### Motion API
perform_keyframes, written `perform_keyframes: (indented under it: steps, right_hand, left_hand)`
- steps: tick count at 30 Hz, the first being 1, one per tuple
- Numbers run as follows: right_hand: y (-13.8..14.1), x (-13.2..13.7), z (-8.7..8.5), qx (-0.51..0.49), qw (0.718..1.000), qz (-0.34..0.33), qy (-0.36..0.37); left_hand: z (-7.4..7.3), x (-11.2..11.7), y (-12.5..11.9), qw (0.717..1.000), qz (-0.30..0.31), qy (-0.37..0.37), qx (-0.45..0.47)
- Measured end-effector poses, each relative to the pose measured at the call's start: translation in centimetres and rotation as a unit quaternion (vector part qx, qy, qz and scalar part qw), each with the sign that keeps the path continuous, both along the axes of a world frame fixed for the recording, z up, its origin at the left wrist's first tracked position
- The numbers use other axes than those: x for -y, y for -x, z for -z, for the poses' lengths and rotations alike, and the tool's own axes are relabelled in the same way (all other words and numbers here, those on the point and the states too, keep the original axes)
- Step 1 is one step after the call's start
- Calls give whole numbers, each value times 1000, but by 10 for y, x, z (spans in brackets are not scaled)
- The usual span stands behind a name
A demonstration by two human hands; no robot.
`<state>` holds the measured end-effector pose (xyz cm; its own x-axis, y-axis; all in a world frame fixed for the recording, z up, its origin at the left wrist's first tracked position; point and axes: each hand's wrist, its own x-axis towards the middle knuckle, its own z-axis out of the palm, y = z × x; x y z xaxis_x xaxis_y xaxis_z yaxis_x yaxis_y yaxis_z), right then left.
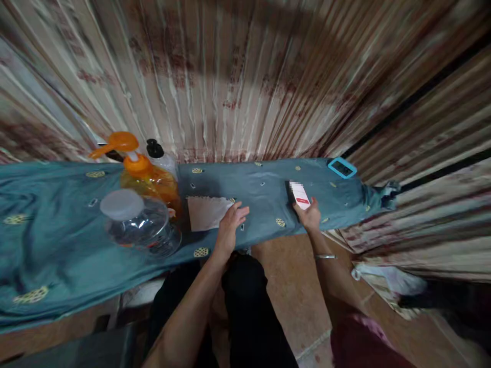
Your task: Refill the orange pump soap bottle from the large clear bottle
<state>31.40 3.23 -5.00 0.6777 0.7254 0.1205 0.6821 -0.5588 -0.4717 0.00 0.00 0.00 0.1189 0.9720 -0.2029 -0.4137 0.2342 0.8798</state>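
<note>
My right hand point(310, 215) is wrapped round the lower end of a smartphone point(299, 194), whose lit screen is white with a red button; part of it is blurred out. The phone is low over the cloth, and I cannot tell whether it touches it. Over the right edge of a sheet of paper point(205, 214) with a ragged top edge is my left hand point(231, 225). Its fingers are apart and hold nothing. Whether it rests on the paper or hovers just above is unclear.
Left of the paper stand a big clear bottle point(143, 225) with a white cap, an orange pump bottle point(153, 186) and a black-topped pump bottle point(163, 159). A blue-framed device point(342, 167) lies on the cloth-covered table point(253, 189) at far right. Pleated curtains point(238, 92) hang behind.
</note>
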Motion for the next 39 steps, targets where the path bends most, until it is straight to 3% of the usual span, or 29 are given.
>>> perform_keyframes:
  steps: [5, 10, 20, 28, 33, 39]
  right_hand:
    - [-3, -2, -1, 4, 1000, 0, -13]
    - [11, 3, 7, 2, 999, -19, -43]
    - [72, 0, 19, -26, 985, -102, -136]
    - [141, 14, 7, -49, 966, -165, -192]
    - [172, 27, -6, -62, 961, -176, -203]
    - [185, 37, -10, -70, 960, -180, -204]
  left_hand:
    - [1, 0, 0, 1000, 7, -2, 7]
    - [5, -1, -1, 1000, -4, -3, 7]
    - [16, 1, -19, 994, -10, 72, 83]
    - [28, 11, -44, 970, -37, 178, 163]
    - [20, 8, -41, 955, -47, 203, 213]
    - [4, 9, -39, 947, -27, 182, 263]
